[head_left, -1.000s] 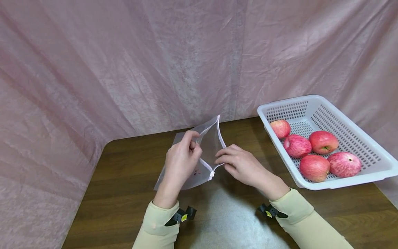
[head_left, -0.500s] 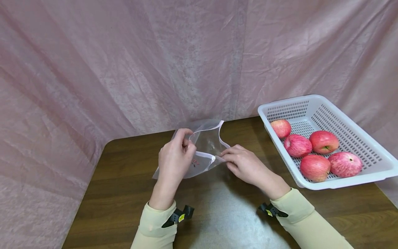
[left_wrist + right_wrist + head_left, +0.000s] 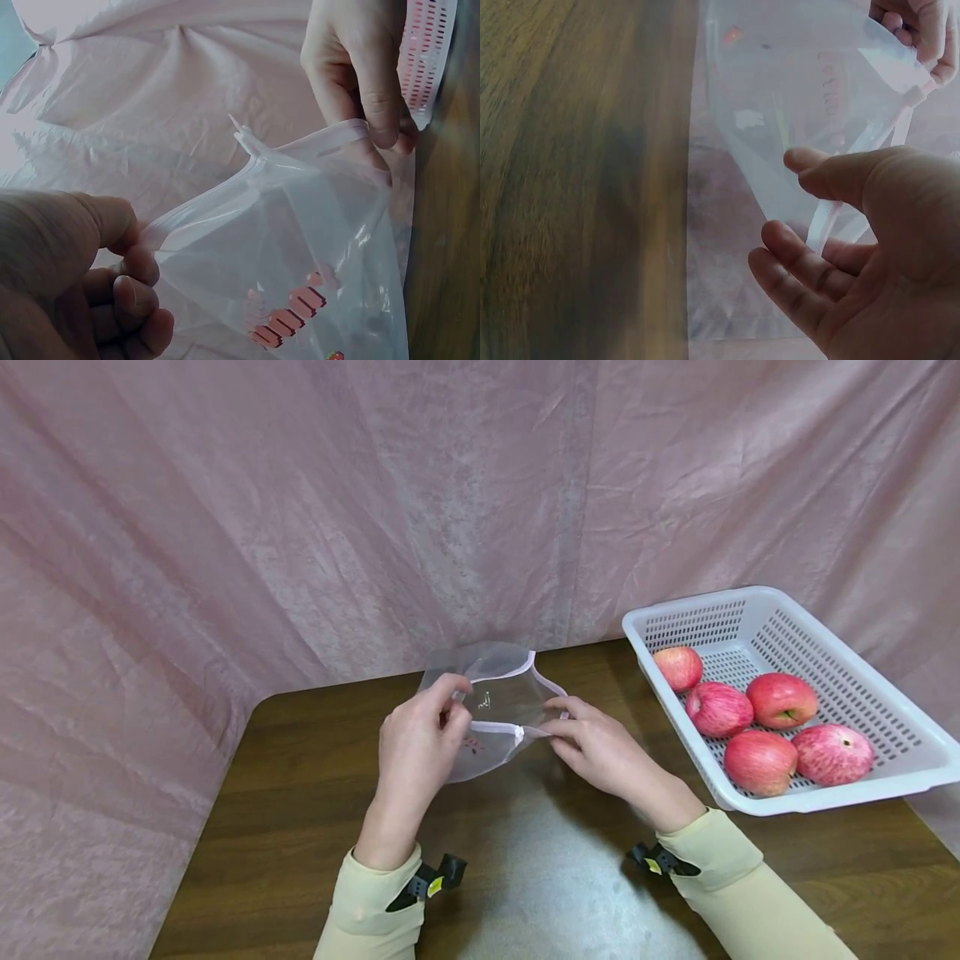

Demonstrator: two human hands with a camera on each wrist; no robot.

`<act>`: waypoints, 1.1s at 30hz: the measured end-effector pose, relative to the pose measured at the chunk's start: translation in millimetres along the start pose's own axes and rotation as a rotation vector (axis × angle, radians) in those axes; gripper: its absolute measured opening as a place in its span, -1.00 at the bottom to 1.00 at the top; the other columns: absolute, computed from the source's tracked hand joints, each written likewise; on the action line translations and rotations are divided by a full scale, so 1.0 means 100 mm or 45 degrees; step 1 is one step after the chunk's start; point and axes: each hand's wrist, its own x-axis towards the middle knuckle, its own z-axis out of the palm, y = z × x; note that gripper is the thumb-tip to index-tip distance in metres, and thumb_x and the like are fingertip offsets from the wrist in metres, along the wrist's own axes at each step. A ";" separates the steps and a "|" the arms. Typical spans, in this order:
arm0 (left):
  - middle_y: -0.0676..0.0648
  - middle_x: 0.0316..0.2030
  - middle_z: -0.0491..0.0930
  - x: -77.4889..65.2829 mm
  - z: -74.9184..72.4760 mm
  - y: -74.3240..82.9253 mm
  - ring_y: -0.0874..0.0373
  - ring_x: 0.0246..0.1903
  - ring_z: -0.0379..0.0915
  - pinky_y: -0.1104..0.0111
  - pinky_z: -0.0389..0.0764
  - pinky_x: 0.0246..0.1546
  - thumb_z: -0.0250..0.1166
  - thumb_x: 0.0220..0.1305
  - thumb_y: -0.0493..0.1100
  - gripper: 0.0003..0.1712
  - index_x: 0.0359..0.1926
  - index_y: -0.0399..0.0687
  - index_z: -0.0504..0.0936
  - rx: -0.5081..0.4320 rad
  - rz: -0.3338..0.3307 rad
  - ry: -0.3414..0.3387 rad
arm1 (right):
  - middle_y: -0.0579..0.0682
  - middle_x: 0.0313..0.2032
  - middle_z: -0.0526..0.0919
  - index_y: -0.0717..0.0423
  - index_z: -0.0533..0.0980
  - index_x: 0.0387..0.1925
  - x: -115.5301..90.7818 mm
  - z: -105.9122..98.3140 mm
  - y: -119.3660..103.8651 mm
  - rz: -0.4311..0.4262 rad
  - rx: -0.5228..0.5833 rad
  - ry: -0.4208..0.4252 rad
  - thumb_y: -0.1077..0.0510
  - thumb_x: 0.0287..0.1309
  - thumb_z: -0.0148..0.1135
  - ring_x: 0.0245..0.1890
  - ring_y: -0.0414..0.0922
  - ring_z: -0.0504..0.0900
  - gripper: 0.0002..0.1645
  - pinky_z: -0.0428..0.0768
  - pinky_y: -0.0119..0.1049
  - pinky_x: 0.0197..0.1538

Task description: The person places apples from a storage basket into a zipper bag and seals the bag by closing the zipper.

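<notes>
A see-through zip bag (image 3: 487,758) with a white zip edge is held above the wooden table, its mouth spread apart. Red printing shows on its side in the left wrist view. My left hand (image 3: 420,735) pinches the zip edge on one side between thumb and curled fingers. Across the mouth, my right hand (image 3: 600,747) holds the other side of the edge, with the thumb on one face and fingers on the other. Near the right fingers sits the small white zip slider (image 3: 519,735). Nothing is seen inside the bag.
To the right stands a white plastic basket (image 3: 690,627) with slotted walls. Several red apples (image 3: 759,763) lie in it. A pink curtain (image 3: 450,510) hangs behind the wooden table (image 3: 300,793).
The bag's mouth has spread wider and tilted up towards the camera. My left hand has shifted slightly left, and the right hand has moved slightly right along the edge.
</notes>
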 end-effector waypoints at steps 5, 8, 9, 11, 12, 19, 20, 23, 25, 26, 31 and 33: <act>0.11 -0.41 0.68 0.02 0.00 0.02 0.12 -0.51 0.43 0.12 0.49 -0.45 0.22 0.35 -0.33 -0.71 -0.15 0.08 0.82 0.006 0.019 -0.109 | 0.22 0.34 0.62 -0.04 0.83 0.04 0.00 -0.02 -0.01 0.000 0.011 0.007 0.35 0.34 0.39 0.22 0.19 0.69 -0.64 0.64 0.16 0.16; 0.12 -0.34 0.74 0.02 0.00 0.02 0.12 -0.47 0.49 0.11 0.55 -0.38 0.20 0.40 -0.31 -0.71 -0.16 0.06 0.83 0.014 0.017 -0.162 | 0.21 0.37 0.60 -0.06 0.83 0.05 0.01 -0.03 -0.02 -0.031 0.018 0.015 0.34 0.33 0.40 0.25 0.21 0.68 -0.64 0.63 0.16 0.18; 0.12 -0.34 0.74 0.02 0.00 0.02 0.12 -0.47 0.49 0.12 0.55 -0.37 0.19 0.41 -0.31 -0.72 -0.16 0.05 0.83 0.017 0.018 -0.169 | 0.20 0.38 0.60 -0.06 0.83 0.04 0.01 -0.03 -0.03 -0.043 0.020 0.021 0.34 0.32 0.40 0.24 0.19 0.68 -0.63 0.64 0.14 0.17; 0.13 -0.36 0.72 0.03 0.00 0.01 0.14 -0.47 0.49 0.14 0.55 -0.36 0.21 0.41 -0.31 -0.73 -0.19 0.05 0.82 0.025 0.023 -0.185 | 0.18 0.37 0.60 -0.05 0.83 0.03 0.01 -0.04 -0.04 -0.072 0.028 0.036 0.36 0.31 0.40 0.19 0.17 0.70 -0.63 0.65 0.11 0.13; 0.14 -0.38 0.70 0.03 0.00 0.01 0.14 -0.47 0.48 0.15 0.55 -0.37 0.21 0.41 -0.31 -0.73 -0.20 0.05 0.82 0.028 0.027 -0.192 | 0.18 0.37 0.60 -0.04 0.84 0.02 0.02 -0.04 -0.04 -0.084 0.030 0.044 0.36 0.30 0.40 0.16 0.15 0.71 -0.63 0.65 0.09 0.12; 0.15 -0.40 0.64 0.03 0.00 0.00 0.17 -0.48 0.44 0.21 0.51 -0.41 0.24 0.39 -0.33 -0.75 -0.20 0.06 0.80 0.019 0.061 -0.229 | 0.08 0.35 0.62 0.01 0.80 0.08 0.04 -0.06 -0.09 -0.102 0.031 0.072 0.36 0.26 0.39 0.21 0.10 0.68 -0.60 0.63 0.03 0.14; 0.14 -0.39 0.64 0.03 0.00 0.00 0.17 -0.48 0.44 0.21 0.51 -0.40 0.23 0.38 -0.33 -0.76 -0.20 0.05 0.80 0.006 0.060 -0.233 | 0.07 0.36 0.62 0.01 0.79 0.10 0.04 -0.07 -0.10 -0.100 0.027 0.075 0.36 0.27 0.39 0.24 0.11 0.66 -0.59 0.63 0.04 0.16; 0.13 -0.39 0.62 0.03 0.01 0.00 0.17 -0.47 0.44 0.21 0.52 -0.36 0.22 0.38 -0.33 -0.76 -0.19 0.03 0.79 -0.042 0.037 -0.244 | 0.05 0.39 0.61 0.02 0.78 0.14 0.02 -0.08 -0.12 -0.097 0.019 0.088 0.36 0.27 0.39 0.31 0.12 0.63 -0.56 0.62 0.06 0.20; 0.11 -0.40 0.61 0.03 0.03 -0.01 0.16 -0.46 0.44 0.21 0.52 -0.35 0.21 0.38 -0.33 -0.76 -0.19 0.01 0.79 -0.092 0.009 -0.256 | 0.04 0.41 0.60 0.02 0.78 0.15 0.02 -0.09 -0.14 -0.104 0.012 0.102 0.36 0.27 0.40 0.34 0.11 0.61 -0.55 0.62 0.06 0.22; 0.11 -0.42 0.60 0.03 0.03 -0.01 0.16 -0.46 0.44 0.21 0.51 -0.36 0.21 0.39 -0.33 -0.76 -0.19 0.00 0.79 -0.116 -0.007 -0.261 | 0.04 0.42 0.60 0.02 0.78 0.15 0.02 -0.08 -0.14 -0.111 0.007 0.112 0.36 0.27 0.39 0.36 0.11 0.60 -0.55 0.62 0.06 0.24; 0.08 -0.47 0.53 0.02 0.08 -0.02 0.15 -0.50 0.40 0.23 0.46 -0.41 0.23 0.40 -0.34 -0.77 -0.16 -0.03 0.80 -0.237 -0.103 -0.285 | 0.05 0.41 0.62 0.01 0.79 0.13 0.01 -0.08 -0.16 -0.152 -0.029 0.168 0.42 0.27 0.34 0.41 0.14 0.54 -0.53 0.59 0.08 0.29; 0.08 -0.48 0.52 0.02 0.11 -0.02 0.16 -0.50 0.39 0.24 0.45 -0.41 0.22 0.40 -0.34 -0.77 -0.15 -0.03 0.80 -0.267 -0.133 -0.287 | 0.04 0.38 0.64 0.01 0.80 0.10 0.00 -0.08 -0.17 -0.163 -0.042 0.196 0.47 0.25 0.30 0.42 0.15 0.52 -0.50 0.59 0.10 0.29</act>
